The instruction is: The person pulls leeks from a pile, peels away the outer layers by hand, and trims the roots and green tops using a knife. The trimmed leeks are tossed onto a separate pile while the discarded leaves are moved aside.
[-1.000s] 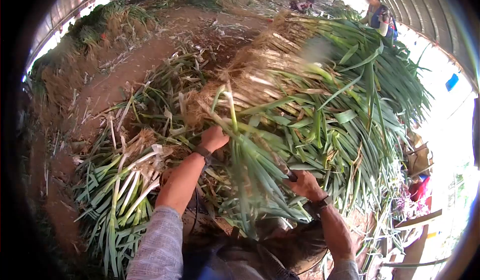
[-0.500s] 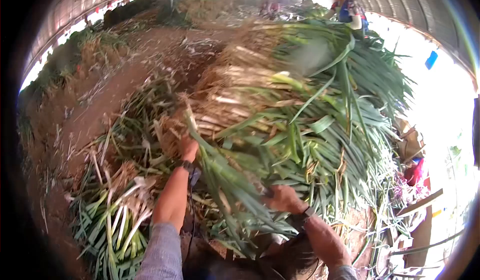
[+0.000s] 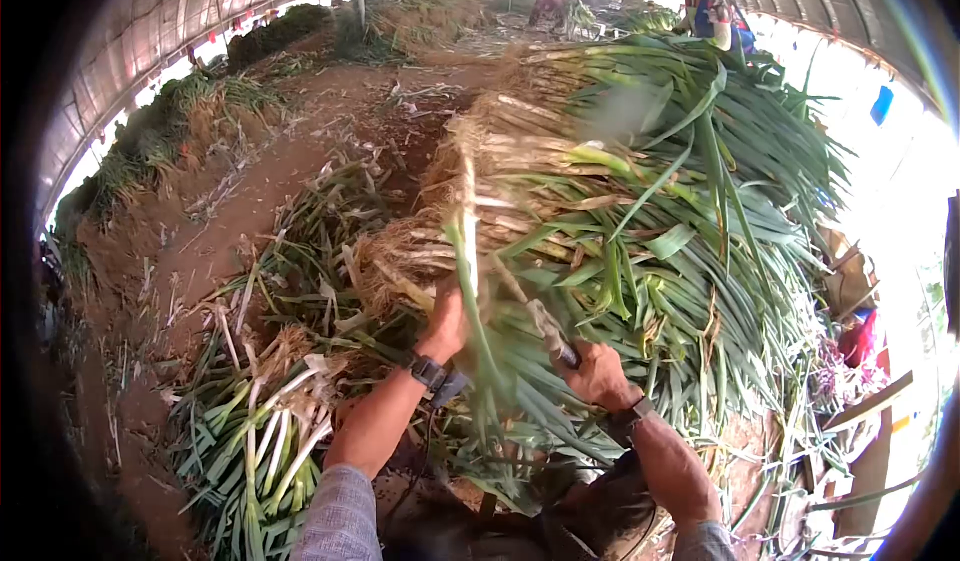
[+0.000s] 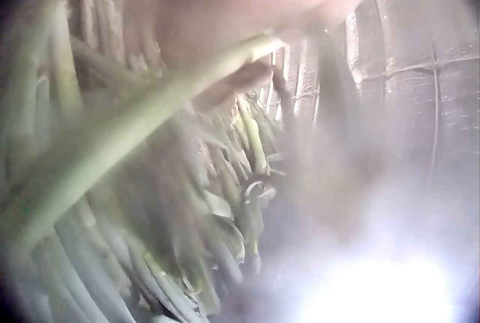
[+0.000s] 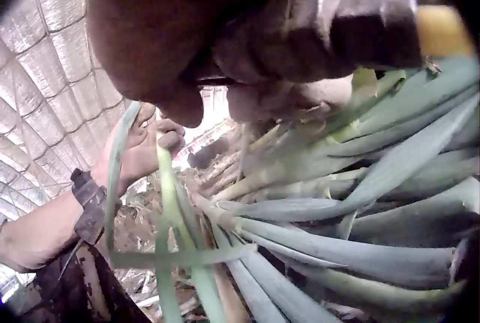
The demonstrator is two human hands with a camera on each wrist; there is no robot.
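Note:
Near the middle of the head view, my left hand (image 3: 447,323) grips a leek (image 3: 469,246) by its stalk. The pale root end points up and away; the green leaves hang down towards my lap. In the left wrist view the green stalk (image 4: 127,131) crosses below the blurred hand (image 4: 255,7). To the right, my right hand (image 3: 597,373) holds a stick-like tool (image 3: 545,326) pointing up and left. Its handle (image 5: 322,37) is wrapped in dark tape, with a yellowish piece at one end. What kind of tool it is, I cannot tell.
A large heap of leeks (image 3: 680,211) fills the middle and right, roots to the left. A smaller pile with white stalks (image 3: 270,451) lies at lower left. Loose leaves and trimmings (image 3: 330,231) cover the ground. Another person (image 3: 715,11) is behind the heap.
My left hand first went left, then came back right, nearer my right hand. The leek now stands more upright. My right hand keeps its hold on the tool; the head view has shifted.

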